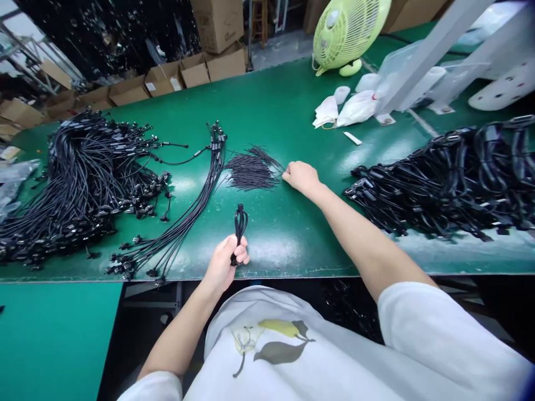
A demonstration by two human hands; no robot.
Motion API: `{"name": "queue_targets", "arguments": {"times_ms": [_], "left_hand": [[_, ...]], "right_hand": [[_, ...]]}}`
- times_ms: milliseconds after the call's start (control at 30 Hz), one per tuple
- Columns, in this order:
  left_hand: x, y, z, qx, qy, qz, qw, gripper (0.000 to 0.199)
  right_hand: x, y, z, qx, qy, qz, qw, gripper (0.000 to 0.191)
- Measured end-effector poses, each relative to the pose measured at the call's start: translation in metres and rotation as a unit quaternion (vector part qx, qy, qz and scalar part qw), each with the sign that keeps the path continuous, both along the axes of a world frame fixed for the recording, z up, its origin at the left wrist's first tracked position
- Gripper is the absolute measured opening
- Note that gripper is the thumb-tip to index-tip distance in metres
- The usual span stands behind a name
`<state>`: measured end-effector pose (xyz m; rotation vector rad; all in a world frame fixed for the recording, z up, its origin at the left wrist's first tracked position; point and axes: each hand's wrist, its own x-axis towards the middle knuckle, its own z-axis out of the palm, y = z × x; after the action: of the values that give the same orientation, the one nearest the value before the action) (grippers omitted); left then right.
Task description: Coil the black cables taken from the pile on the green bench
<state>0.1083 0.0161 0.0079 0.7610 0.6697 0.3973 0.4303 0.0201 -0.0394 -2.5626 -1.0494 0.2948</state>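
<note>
My left hand (225, 259) is closed around a folded black cable (241, 221), its loops standing up above the fist near the table's front edge. To the right of a pile of thin black twist ties (253, 171), my right hand (301, 176) is closed in a pinch. A thin black twist tie (277, 165) reaches to its fingertips; the fingers partly hide its end. Left of the pile, a loose row of straight black cables (199, 203) with connectors at both ends lies on the green table (267, 117).
A large heap of black cables (83, 167) covers the left of the table. Bundled black cables (443, 184) lie at the right. Toward the back are a green fan (349, 33), white plastic bags (355, 108) and a slanted metal post (434, 55). Cardboard boxes (163, 78) stand beyond.
</note>
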Motion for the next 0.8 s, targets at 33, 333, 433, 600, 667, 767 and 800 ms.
{"name": "queue_targets", "arguments": {"times_ms": [33,333,433,600,667,767,800], "left_hand": [[-0.001,0.001,0.000,-0.004,-0.001,0.005,1.000,0.039],[0.006,0.000,-0.002,-0.015,-0.025,-0.029,0.999,0.044],[0.013,-0.004,-0.004,-0.007,-0.036,-0.047,0.998,0.046],[0.014,-0.005,-0.021,0.118,0.000,-0.024,0.993,0.048],[0.011,-0.004,-0.027,0.181,0.028,-0.008,0.983,0.047],[0.006,-0.001,-0.030,0.234,0.060,-0.005,0.970,0.048],[0.005,0.001,-0.030,0.244,0.067,-0.009,0.967,0.048]], "right_hand": [[-0.002,-0.004,-0.001,-0.002,0.001,0.007,1.000,0.014],[-0.075,-0.079,0.008,0.227,0.261,0.004,0.938,0.019],[-0.133,-0.093,0.018,0.239,0.361,0.106,0.895,0.021],[-0.182,-0.098,0.027,0.232,0.266,0.235,0.906,0.019],[-0.185,-0.097,0.030,0.215,0.105,0.290,0.927,0.021],[-0.186,-0.094,0.034,0.162,-0.133,0.357,0.910,0.027],[-0.185,-0.092,0.036,0.147,-0.187,0.376,0.896,0.029]]}}
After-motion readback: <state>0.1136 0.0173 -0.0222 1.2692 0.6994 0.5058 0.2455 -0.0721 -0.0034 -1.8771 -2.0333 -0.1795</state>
